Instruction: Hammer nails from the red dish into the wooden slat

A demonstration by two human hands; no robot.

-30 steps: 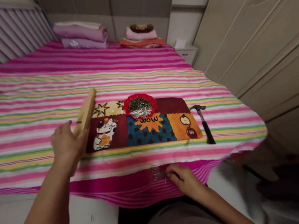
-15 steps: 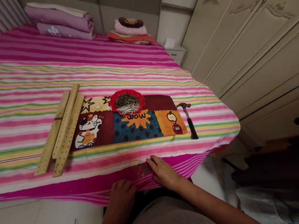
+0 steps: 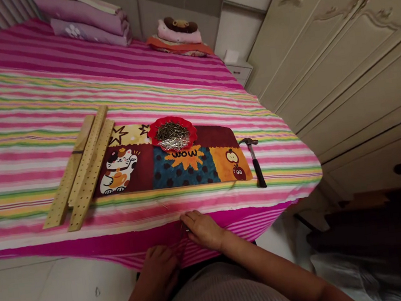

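Observation:
At the bed's front edge, my left hand (image 3: 160,267) is closed, its fingers curled on the hanging hem of the magenta striped bedsheet (image 3: 131,245). My right hand (image 3: 204,230) is just to its right and a little higher, fingers bent together over a few thin nails (image 3: 184,227); most of these are covered by the fingers. Beyond the hands lies a patterned mat (image 3: 186,171) with a cat and "WOW" print. On it stands a red scalloped dish (image 3: 193,136) heaped with nails, dark at the back and silvery in front.
Left of the mat, several perforated wooden strips (image 3: 88,168) lie slanted, slightly overlapping it. A claw hammer (image 3: 256,163) lies at its right end. Folded bedding (image 3: 88,25) and a cloth pile (image 3: 180,34) are at the back. A pale wardrobe (image 3: 349,56) stands on the right.
My right hand has moved left, nearer my left hand, and now covers most of the loose nails that showed beside it. My left hand stays at the sheet's edge. The view has shifted slightly.

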